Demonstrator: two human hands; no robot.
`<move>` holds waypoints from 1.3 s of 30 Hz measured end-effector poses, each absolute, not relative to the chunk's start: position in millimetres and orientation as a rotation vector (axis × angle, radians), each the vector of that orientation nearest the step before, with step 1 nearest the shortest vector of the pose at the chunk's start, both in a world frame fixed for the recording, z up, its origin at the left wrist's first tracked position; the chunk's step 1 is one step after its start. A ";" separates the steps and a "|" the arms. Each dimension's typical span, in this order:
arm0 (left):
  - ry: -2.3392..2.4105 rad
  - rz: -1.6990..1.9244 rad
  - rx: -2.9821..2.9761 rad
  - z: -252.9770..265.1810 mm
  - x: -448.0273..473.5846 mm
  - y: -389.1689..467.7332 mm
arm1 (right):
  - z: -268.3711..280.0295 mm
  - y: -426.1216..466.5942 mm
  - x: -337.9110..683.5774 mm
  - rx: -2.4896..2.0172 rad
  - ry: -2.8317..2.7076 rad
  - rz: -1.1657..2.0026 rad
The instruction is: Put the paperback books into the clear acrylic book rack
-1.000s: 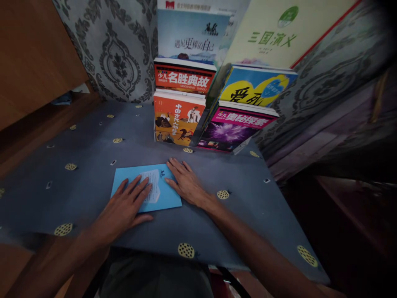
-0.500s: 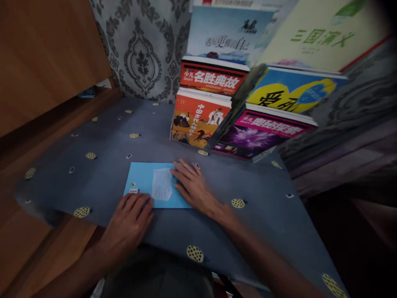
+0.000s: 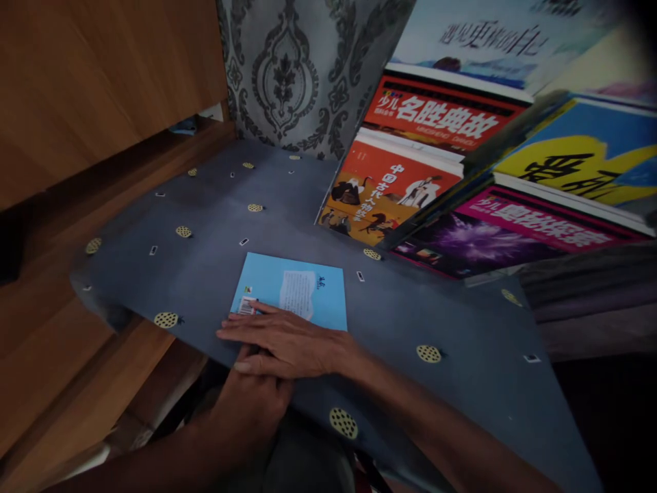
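A light blue book (image 3: 328, 287) lies flat on the table, with a white text patch and a barcode on the upper face. My right hand (image 3: 292, 342) stretches across its near edge, fingers extended leftward and resting by the near left corner. Nothing is gripped in it. Below, at the table's front edge, my left hand (image 3: 256, 404) sits partly under the right one, whose thumb lies over it. The left fingers are mostly hidden, so their hold does not show.
The table (image 3: 302, 229) has a grey cloth with yellow pineapple prints. Upright books stand in a rack at the back right, among them an orange book (image 3: 384, 188) and a purple book (image 3: 493, 236). A wooden cabinet (image 3: 113, 89) borders the left; patterned wallpaper (image 3: 287, 75) is behind.
My right hand has moved left off the book's right side, across its near edge and over my left hand. My left hand has drawn back toward me. The view has shifted left.
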State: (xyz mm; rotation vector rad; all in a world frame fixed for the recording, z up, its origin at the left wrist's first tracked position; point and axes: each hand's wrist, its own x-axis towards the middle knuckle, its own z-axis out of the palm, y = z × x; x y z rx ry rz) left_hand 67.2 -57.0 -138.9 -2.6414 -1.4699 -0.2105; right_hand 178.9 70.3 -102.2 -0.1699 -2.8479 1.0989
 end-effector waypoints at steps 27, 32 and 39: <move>-1.451 -0.348 -2.517 -144.0 69.6 -50.2 | -118.9 107.2 169.9 -0.441 -2.785 0.992; -1.438 -0.309 -2.558 -151.4 68.5 -51.8 | -118.8 117.7 165.3 -0.528 -2.792 0.922; -1.462 -0.362 -2.542 -149.8 67.9 -49.5 | -122.2 128.0 159.9 -0.631 -2.783 0.786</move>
